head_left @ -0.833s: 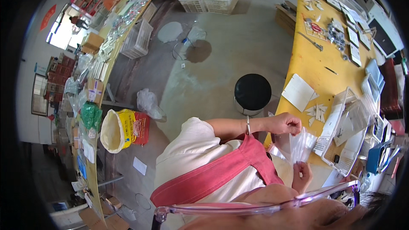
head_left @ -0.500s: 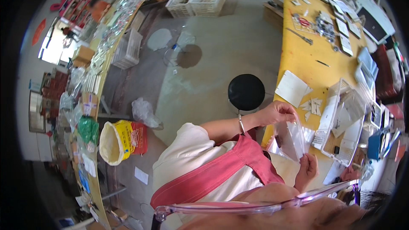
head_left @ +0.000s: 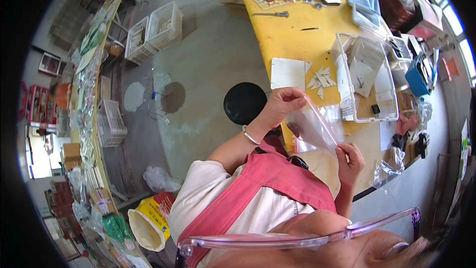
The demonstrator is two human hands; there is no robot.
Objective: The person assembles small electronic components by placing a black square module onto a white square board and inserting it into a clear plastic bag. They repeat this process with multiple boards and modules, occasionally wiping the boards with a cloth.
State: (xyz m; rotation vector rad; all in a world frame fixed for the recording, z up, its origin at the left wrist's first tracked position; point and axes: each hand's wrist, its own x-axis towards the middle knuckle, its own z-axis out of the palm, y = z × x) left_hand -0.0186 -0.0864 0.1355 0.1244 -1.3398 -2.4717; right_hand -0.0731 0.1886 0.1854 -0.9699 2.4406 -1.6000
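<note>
My left hand (head_left: 286, 107) and right hand (head_left: 350, 163) pinch opposite ends of a clear bag (head_left: 317, 130), near-left of the white basket (head_left: 348, 100); tugging too hard might tear it or jerk it loose.

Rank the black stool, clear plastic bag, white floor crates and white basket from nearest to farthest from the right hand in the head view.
1. Clear plastic bag: pinched by the right hand.
2. White basket: ahead, slightly right.
3. Black stool: ahead, to the left.
4. White floor crates: far upper left.
</note>
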